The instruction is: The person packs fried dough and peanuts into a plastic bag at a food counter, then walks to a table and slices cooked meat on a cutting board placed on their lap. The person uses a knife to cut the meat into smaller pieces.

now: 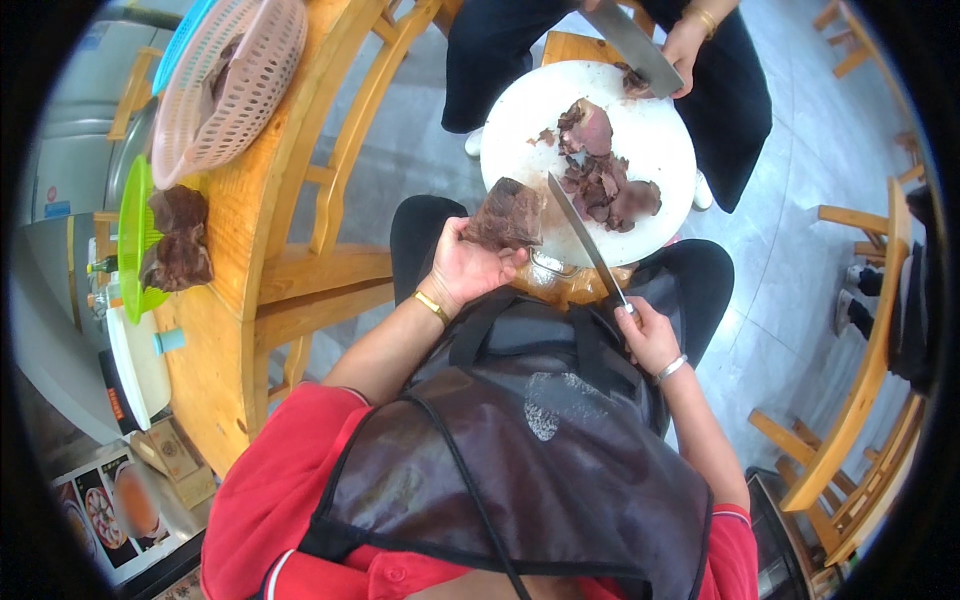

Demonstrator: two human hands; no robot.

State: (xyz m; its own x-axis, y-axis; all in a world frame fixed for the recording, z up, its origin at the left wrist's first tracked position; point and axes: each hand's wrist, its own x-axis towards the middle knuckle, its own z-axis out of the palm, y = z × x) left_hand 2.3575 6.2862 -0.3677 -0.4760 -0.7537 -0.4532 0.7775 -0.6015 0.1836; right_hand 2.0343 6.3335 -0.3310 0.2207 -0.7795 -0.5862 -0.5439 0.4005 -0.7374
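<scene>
My left hand (480,262) holds a dark brown block of cooked meat (507,215) at the near left rim of a round white cutting board (517,127). In my right hand (646,334) is the handle of a long, narrow knife (586,236). Its blade slants up and to the left over the board, its tip apart from the held block. Sliced meat (604,184) lies piled at the board's middle, below a larger pinkish piece of meat (587,127). Across from me, another person's hand (684,52) steadies a cleaver (630,49) over a small dark meat piece (634,79).
A wooden table (225,247) stands at my left. On it are a pink perforated basket (259,97) with meat inside and a green basket (135,247) beside dark meat chunks (178,238). Wooden chairs (862,420) stand at the right. A wooden stool (574,46) shows behind the board.
</scene>
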